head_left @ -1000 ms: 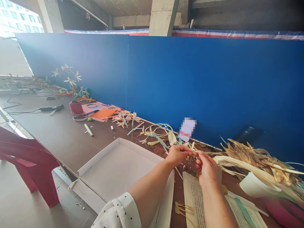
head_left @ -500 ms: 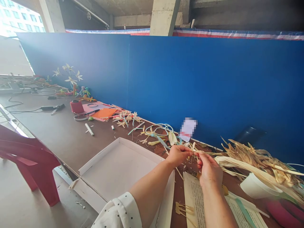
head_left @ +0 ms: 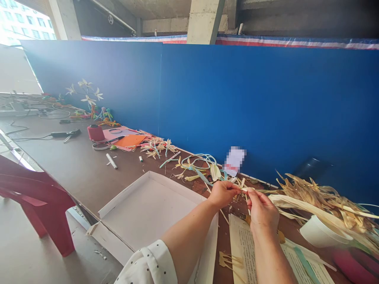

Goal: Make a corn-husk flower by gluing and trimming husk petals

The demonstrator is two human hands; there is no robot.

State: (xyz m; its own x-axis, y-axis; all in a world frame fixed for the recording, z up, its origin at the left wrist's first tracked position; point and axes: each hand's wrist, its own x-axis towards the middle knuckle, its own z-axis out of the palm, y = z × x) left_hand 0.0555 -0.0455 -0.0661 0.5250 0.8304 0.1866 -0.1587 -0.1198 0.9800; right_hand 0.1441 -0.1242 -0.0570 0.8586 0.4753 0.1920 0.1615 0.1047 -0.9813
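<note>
My left hand [head_left: 222,194] and my right hand [head_left: 263,210] meet fingertip to fingertip above the brown table. Pinched between them is a small pale piece of corn husk [head_left: 245,189], mostly covered by the fingers. Just behind the hands lie husk flower parts, a cupped pale husk [head_left: 215,172] and loops of light blue cord [head_left: 204,156]. To the right, a heap of dried corn husks [head_left: 322,197] spreads over a white bowl [head_left: 321,232]. Printed sheets [head_left: 241,244] lie beneath my right forearm, with a yellowish cut husk piece [head_left: 227,260] beside them.
A white open box lid [head_left: 154,205] sits left of my arms. Farther left are a red thread spool [head_left: 96,133], orange paper [head_left: 129,141], a white marker [head_left: 111,161] and a corded tool [head_left: 66,135]. A blue partition [head_left: 189,98] backs the table; a red chair [head_left: 44,205] stands at its front.
My right hand has shifted slightly to the right, and a bit more of the pale husk piece shows between the fingertips. The left hand has barely moved.
</note>
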